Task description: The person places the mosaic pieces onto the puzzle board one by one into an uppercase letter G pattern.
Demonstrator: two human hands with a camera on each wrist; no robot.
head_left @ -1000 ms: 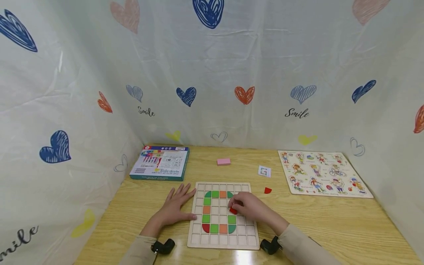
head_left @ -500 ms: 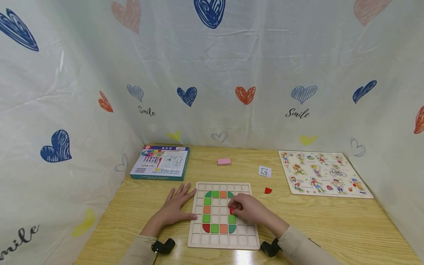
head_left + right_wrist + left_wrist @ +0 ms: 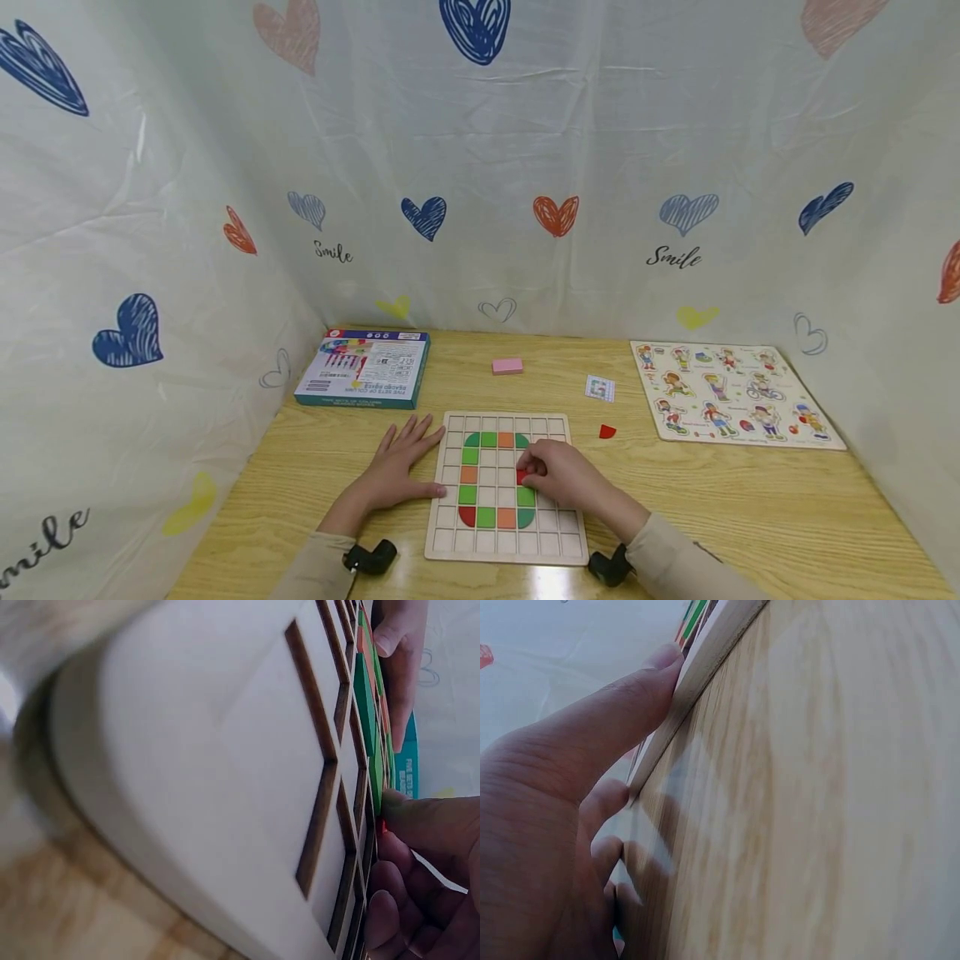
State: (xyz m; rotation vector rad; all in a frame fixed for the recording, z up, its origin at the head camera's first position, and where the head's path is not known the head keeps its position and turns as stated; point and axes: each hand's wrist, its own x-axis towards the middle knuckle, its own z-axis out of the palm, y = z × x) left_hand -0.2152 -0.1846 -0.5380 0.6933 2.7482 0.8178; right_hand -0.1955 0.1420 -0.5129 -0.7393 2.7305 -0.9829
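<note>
R hand grip pinches red tile, mostly hidden by fingers; L hand flat, fingers apart.

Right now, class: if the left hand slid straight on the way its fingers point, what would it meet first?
Probably the blue box: the left hand lies flat beside the grid board, fingers pointing away; bare table lies between.

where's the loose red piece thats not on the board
In the head view the loose red piece lies on the wooden table, just right of the grid board's far corner, below the small card and left of the picture puzzle.
</note>
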